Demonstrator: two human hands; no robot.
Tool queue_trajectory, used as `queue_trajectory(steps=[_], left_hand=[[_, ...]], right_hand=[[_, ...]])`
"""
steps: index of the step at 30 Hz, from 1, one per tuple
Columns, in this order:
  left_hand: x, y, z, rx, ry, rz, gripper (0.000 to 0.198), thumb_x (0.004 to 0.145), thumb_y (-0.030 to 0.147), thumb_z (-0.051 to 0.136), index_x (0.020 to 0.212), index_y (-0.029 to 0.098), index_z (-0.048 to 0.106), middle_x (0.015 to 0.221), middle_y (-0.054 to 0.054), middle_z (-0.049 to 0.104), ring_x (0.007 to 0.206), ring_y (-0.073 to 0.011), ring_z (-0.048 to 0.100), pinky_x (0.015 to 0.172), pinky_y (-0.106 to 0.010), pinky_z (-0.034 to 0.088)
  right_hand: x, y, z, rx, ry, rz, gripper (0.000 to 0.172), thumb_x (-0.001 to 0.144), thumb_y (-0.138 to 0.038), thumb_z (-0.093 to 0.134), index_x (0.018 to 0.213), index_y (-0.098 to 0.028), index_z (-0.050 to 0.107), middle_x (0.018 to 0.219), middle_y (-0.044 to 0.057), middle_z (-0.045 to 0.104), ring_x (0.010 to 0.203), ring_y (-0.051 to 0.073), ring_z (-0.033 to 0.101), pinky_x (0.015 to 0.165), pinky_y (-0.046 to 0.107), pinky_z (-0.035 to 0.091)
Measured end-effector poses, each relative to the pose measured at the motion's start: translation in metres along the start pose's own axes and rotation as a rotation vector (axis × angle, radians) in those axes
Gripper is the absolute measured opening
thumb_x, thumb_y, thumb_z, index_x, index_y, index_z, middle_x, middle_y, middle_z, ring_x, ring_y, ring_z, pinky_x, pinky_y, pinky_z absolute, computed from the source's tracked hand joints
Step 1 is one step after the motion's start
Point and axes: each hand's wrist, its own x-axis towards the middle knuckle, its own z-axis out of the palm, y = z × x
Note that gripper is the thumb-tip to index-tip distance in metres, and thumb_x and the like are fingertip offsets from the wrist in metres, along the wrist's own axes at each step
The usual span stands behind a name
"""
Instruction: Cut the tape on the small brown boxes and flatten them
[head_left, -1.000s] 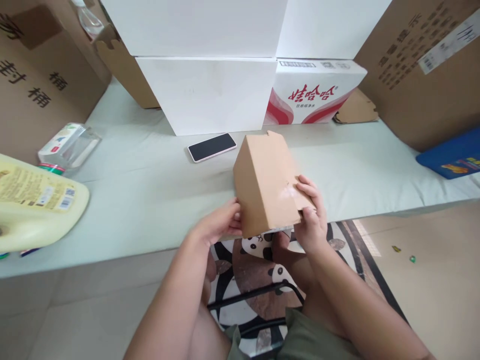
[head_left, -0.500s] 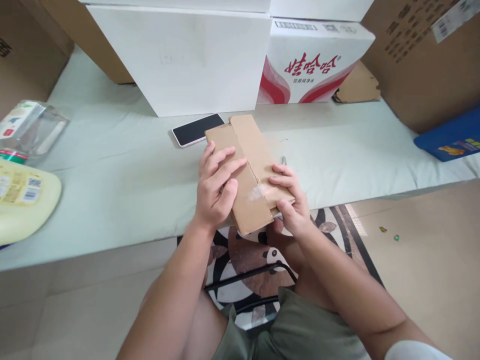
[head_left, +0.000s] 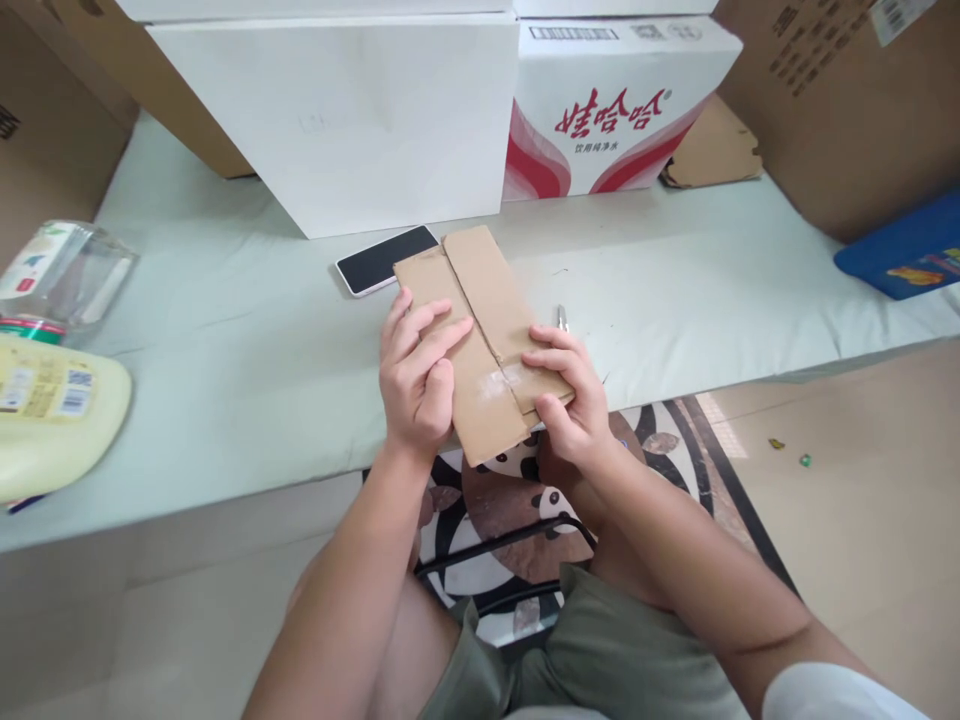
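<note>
A small brown cardboard box [head_left: 469,390] is tilted over the table's front edge, its two top flaps meeting along a lengthwise seam. Worn, whitish tape marks show near its lower end. My left hand [head_left: 420,375] holds the left side, fingers lying across the left flap and thumb bent beside them. At the lower right corner, my right hand [head_left: 574,390] grips the box, fingers on the right flap and thumb at the near edge. A black-screened phone [head_left: 386,260] lies just behind the box. A small metal piece [head_left: 562,318] rests beyond my right fingers.
White cartons [head_left: 337,120] and a red-and-white carton [head_left: 611,120] stand at the back of the cloth-covered table [head_left: 247,370]. At left lie a clear bottle [head_left: 75,270] and a pale yellow jug [head_left: 67,420]. A blue box [head_left: 907,250] sits at right.
The view has shifted slightly, so the box and both hands appear a little further left. Both hands keep the same hold on the box.
</note>
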Motion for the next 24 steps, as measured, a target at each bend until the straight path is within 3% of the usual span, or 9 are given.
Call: queue_trajectory(steps=[6,12,15,17,19,21,23,24], left_hand=[[-0.002,-0.001,0.0,-0.004,-0.027,-0.026,0.047,0.101,0.033,0.035,0.116,0.027,0.079,0.133,-0.006,0.069,0.143,-0.0294,0.051,0.131,-0.056,0.026],[-0.003,-0.003,-0.003,-0.022,-0.081,-0.024,0.046,0.103,0.038,0.036,0.125,0.03,0.075,0.141,-0.005,0.064,0.148,-0.0295,0.045,0.133,-0.055,0.021],[-0.004,-0.006,-0.004,-0.014,-0.092,-0.029,0.047,0.103,0.04,0.035,0.126,0.031,0.075,0.141,-0.005,0.064,0.15,-0.0297,0.043,0.133,-0.055,0.02],[-0.004,-0.008,-0.004,-0.006,-0.082,-0.033,0.047,0.103,0.042,0.034,0.125,0.032,0.075,0.14,-0.004,0.064,0.151,-0.0303,0.041,0.133,-0.055,0.021],[-0.004,-0.011,-0.004,-0.014,-0.056,-0.021,0.047,0.103,0.042,0.035,0.126,0.032,0.075,0.139,-0.003,0.064,0.15,-0.0306,0.042,0.132,-0.056,0.021],[-0.005,-0.012,-0.004,-0.029,-0.037,-0.004,0.046,0.103,0.04,0.036,0.127,0.033,0.074,0.139,-0.003,0.064,0.15,-0.0306,0.042,0.132,-0.056,0.022],[-0.004,-0.011,-0.004,-0.038,-0.04,-0.004,0.045,0.102,0.038,0.038,0.127,0.034,0.074,0.14,-0.002,0.064,0.15,-0.0311,0.041,0.132,-0.057,0.022],[-0.004,-0.011,-0.003,-0.038,-0.046,-0.011,0.044,0.102,0.037,0.038,0.127,0.034,0.074,0.14,-0.002,0.064,0.15,-0.0314,0.041,0.132,-0.057,0.022]], right_hand=[[0.001,-0.002,-0.003,-0.038,-0.018,0.048,0.038,0.097,-0.057,0.048,0.118,-0.029,0.064,0.14,0.009,0.063,0.133,0.034,0.061,0.114,0.063,0.048],[0.003,-0.004,-0.001,-0.023,0.016,-0.017,0.033,0.099,-0.051,0.049,0.118,-0.029,0.064,0.139,0.009,0.064,0.13,0.032,0.062,0.112,0.059,0.05],[0.001,-0.002,-0.004,-0.038,-0.032,0.002,0.044,0.1,-0.061,0.041,0.121,-0.029,0.063,0.142,0.009,0.061,0.135,0.032,0.058,0.113,0.059,0.049],[0.002,0.003,-0.01,-0.054,0.022,0.028,0.053,0.101,-0.065,0.029,0.125,-0.03,0.062,0.138,0.009,0.06,0.133,0.031,0.059,0.108,0.056,0.052],[0.004,0.012,-0.019,-0.123,0.148,0.13,0.05,0.102,-0.06,0.027,0.122,-0.029,0.061,0.122,0.009,0.064,0.118,0.028,0.064,0.098,0.05,0.055],[0.007,0.025,-0.027,-0.254,0.2,0.301,0.037,0.1,-0.049,0.038,0.113,-0.026,0.063,0.104,0.009,0.064,0.097,0.024,0.064,0.087,0.046,0.055],[0.01,0.037,-0.032,-0.401,0.078,0.478,0.031,0.091,-0.042,0.054,0.113,-0.022,0.064,0.102,0.009,0.063,0.086,0.023,0.061,0.082,0.046,0.053],[0.011,0.043,-0.033,-0.463,-0.015,0.544,0.037,0.086,-0.04,0.059,0.118,-0.021,0.064,0.105,0.011,0.064,0.084,0.024,0.061,0.08,0.046,0.053]])
